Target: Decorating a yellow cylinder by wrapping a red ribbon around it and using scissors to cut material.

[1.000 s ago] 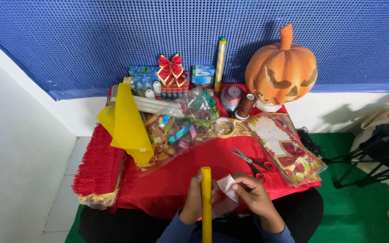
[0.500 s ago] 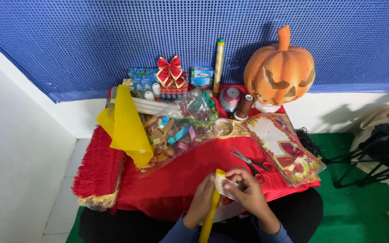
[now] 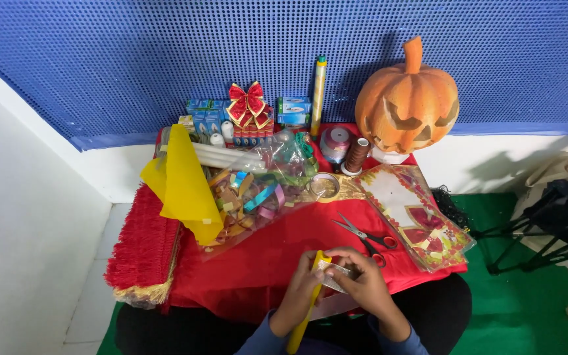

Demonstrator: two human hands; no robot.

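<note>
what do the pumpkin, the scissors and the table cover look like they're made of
Pumpkin: probably foam or moulded plastic, matt orange with carved face. Scissors: shiny metal blades, red handles, likely plastic. Table cover: red cloth, soft matt folds.

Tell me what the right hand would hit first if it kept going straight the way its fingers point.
The right hand points left, toward the left hand. It would first meet the small clear piece both hands pinch, then the yellow strip behind it, though depth is hard to judge.

Blue boxes [image 3: 206, 114] and [image 3: 294, 110] at back; clear bag [image 3: 258, 190] centre; flat clear packet [image 3: 415, 213] right.
</note>
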